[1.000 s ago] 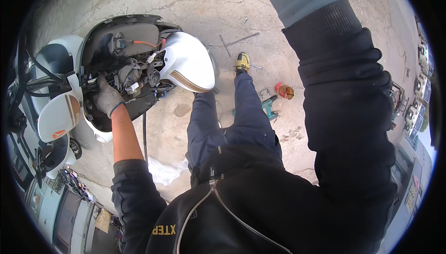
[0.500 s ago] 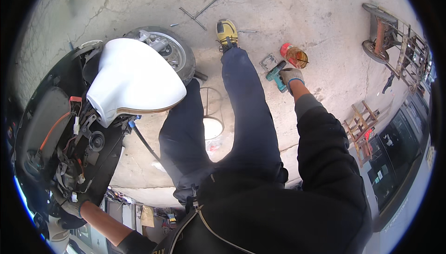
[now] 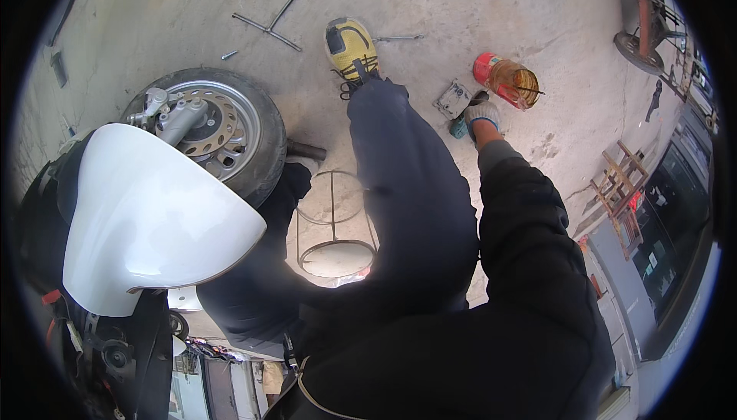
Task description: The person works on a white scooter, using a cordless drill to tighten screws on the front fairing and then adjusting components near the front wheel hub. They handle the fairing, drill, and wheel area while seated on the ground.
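My right hand (image 3: 482, 113), in a grey work glove, is low over the concrete floor with its fingers closed round a cordless drill (image 3: 458, 127). Only a teal part of the drill shows; the hand hides most of it. Right beside it lies a small grey metal piece (image 3: 453, 100). Just beyond is a red-and-clear plastic container (image 3: 507, 80) on its side, with a thin stick in its brown-stained opening. My left hand is out of view. On the left, a motor scooter's white body panel (image 3: 157, 216) and front wheel (image 3: 223, 128) are close to my leg.
A T-handle wrench (image 3: 269, 30) and a bolt (image 3: 229, 55) lie ahead on the floor. Between my legs stands a round metal-frame stool (image 3: 335, 255). To the right are a wooden stool (image 3: 622, 178), a wheeled cart (image 3: 645, 36) and a parked vehicle (image 3: 668, 228).
The view has shifted, bringing the wheel and white panel lower and larger. My left hand has left the picture. My right hand has turned with the drill, now mostly covered, near the metal piece.
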A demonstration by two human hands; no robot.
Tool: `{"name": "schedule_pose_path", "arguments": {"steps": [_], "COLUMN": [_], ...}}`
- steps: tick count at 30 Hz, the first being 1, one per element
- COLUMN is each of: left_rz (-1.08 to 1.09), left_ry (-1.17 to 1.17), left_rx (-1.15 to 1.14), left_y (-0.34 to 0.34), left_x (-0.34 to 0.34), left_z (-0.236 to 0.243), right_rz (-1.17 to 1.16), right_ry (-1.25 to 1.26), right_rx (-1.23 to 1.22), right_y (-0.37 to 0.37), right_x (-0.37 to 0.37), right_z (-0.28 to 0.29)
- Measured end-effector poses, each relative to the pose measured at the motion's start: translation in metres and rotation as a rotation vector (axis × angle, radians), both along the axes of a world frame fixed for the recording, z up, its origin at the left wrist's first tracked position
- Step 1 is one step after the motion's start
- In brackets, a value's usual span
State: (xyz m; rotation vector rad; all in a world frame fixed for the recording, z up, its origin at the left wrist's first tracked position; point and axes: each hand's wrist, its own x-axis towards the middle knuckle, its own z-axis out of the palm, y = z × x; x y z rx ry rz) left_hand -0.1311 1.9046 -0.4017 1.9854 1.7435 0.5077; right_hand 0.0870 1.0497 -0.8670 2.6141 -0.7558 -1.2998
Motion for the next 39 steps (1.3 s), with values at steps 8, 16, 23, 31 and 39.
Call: {"name": "schedule_pose_path", "arguments": {"steps": [8, 16, 23, 31, 39], "left_rz": [-0.127, -0.316, -0.415, -0.352, -0.222], "left_ry": [-0.156, -0.198, -0.196, -0.146, -0.117], "left_rx": [0.032, 0.054, 0.098, 0.135, 0.088], "left_y": [-0.004, 0.006, 0.038, 0.061, 0.059], "left_x": [-0.018, -0.005, 0.041, 0.069, 0.076], "left_z": [-0.014, 0.027, 0.081, 0.101, 0.069], "right_rz": [-0.231, -0.528, -0.789, -0.387, 0.27], "right_ry": [-0.177, -0.198, -0.427, -0.31, -0.1], "right_rx": [0.0, 0.119, 0.299, 0.199, 0.205], "right_y": [-0.042, -0.035, 0.014, 0.017, 0.038], "right_x": [-0.069, -0.318, -0.447, -0.318, -0.186], "right_z": [-0.019, -0.011, -0.017, 0.013, -0.012]}}
